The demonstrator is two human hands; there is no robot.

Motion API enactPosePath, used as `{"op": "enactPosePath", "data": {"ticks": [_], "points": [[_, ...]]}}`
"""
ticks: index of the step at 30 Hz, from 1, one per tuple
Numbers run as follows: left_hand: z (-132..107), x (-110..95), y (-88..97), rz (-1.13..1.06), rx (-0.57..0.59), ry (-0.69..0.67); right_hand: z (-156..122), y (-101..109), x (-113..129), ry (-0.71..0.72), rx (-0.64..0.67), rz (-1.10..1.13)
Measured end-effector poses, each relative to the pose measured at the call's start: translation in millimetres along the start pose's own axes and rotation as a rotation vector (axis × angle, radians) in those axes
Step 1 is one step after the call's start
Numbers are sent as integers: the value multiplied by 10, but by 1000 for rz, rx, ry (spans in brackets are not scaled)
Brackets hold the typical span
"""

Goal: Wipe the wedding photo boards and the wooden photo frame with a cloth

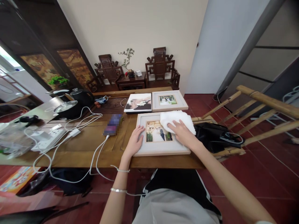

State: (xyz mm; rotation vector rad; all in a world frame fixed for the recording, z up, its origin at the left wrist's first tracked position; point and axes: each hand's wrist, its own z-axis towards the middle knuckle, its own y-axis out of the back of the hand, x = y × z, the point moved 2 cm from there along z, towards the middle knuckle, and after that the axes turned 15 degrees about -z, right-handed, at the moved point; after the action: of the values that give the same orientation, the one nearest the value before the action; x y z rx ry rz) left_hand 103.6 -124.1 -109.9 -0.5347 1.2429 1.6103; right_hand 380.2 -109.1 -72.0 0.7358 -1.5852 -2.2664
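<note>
A pale wooden picture frame [163, 152] lies flat at the table's front edge, with a white mat around a wedding photo [158, 132]. My left hand [135, 140] holds its left side, fingers bent over the rim. On the upper right of the frame my right hand [181, 132] presses a folded white cloth [174, 117], with the fingers curled onto it. The cloth hides that corner and sticks out past the frame's right side. Behind it lie a second framed photo [167, 100] and a photo panel with a white upper part [138, 102], side by side.
On the wooden table [77, 146], left, are a phone [113, 124] on a cable, a white power strip [48, 140] with tangled cords, a lidded pot [66, 109] and a dark kettle [80, 98]. A bamboo chair [263, 99] holding a black bag [212, 135] stands right.
</note>
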Motion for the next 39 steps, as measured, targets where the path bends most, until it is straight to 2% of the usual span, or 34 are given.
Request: {"op": "enactPosePath", "data": {"ticks": [6,8,10,13,15,17,20,23,25,29,36,39], "points": [[29,31,-1,15,5,-23,-708,306,403,62,31,25],[28,39,-2,28,15,-35,-831,410,449,69,66,81],[21,49,-2,43,17,-42,-823,471,433,75,106,130],[8,72,-5,62,18,-57,-554,447,322,45,125,141],[8,93,-6,69,10,-75,-238,376,238,-5,73,116],[21,112,0,69,-14,-96,135,301,198,-22,-36,87],[66,135,14,63,-52,-118,682,190,275,119,-134,32],[120,145,21,60,-54,-139,1054,77,420,266,-93,-18],[146,147,22,61,-59,-143,1156,16,477,268,-43,-41],[150,135,12,60,-67,-130,1057,-13,391,194,21,-68],[97,90,-6,-40,-108,-56,590,107,-210,31,153,-185],[90,84,-12,-57,-112,-46,320,198,-212,25,163,-213]]}}
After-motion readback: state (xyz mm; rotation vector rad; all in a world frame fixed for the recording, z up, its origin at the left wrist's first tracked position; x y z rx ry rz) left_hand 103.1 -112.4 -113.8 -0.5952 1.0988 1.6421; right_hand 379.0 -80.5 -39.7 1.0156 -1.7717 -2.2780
